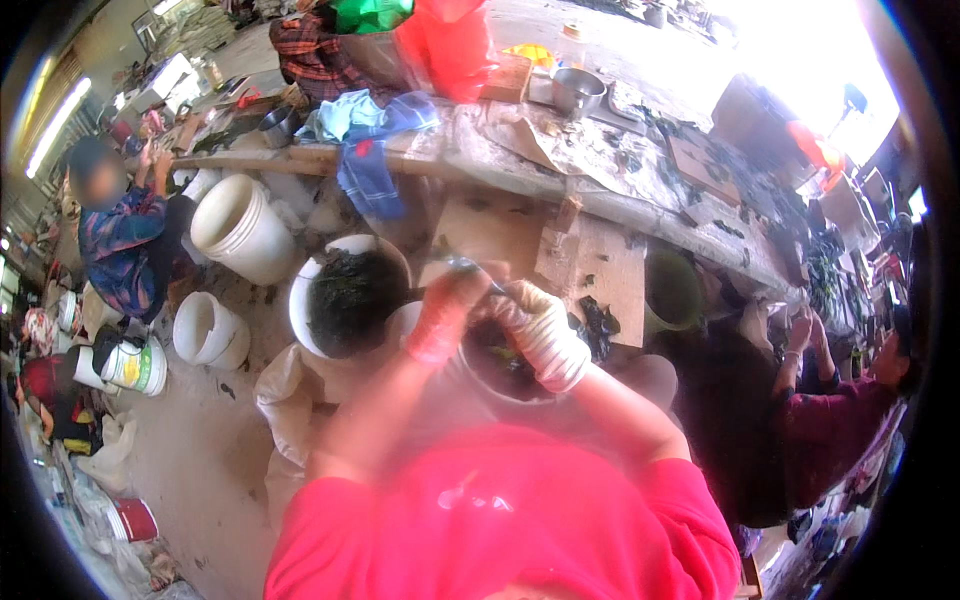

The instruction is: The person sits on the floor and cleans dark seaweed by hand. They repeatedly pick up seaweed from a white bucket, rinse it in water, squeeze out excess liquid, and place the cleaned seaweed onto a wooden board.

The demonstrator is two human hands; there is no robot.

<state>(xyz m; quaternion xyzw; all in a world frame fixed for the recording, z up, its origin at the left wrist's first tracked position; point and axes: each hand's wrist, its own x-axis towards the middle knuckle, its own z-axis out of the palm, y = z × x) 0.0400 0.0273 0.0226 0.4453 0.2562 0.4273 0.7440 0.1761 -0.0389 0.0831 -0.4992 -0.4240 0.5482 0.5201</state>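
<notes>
My left hand [448,309], in a pinkish glove and blurred, meets my right hand [546,330] in front of my chest. A white glove covers the right one. Between the fingers shows a thin, shiny, bluish-grey item [496,286]; blur hides whether it is a blade or a strip. Directly beneath the hands stands a bucket [491,390] with dark, wet-looking leafy matter [510,367] inside. Just right of my right hand, dark leafy pieces [598,321] lie against a wooden board [611,262].
A white bucket [301,300] of dark leafy matter stands left, near two other white buckets [244,232] [210,330]. Ahead runs a long worktable [480,161] bearing a metal bowl [578,91] and cloths [360,116]. People sit at left [124,232] and right [844,420].
</notes>
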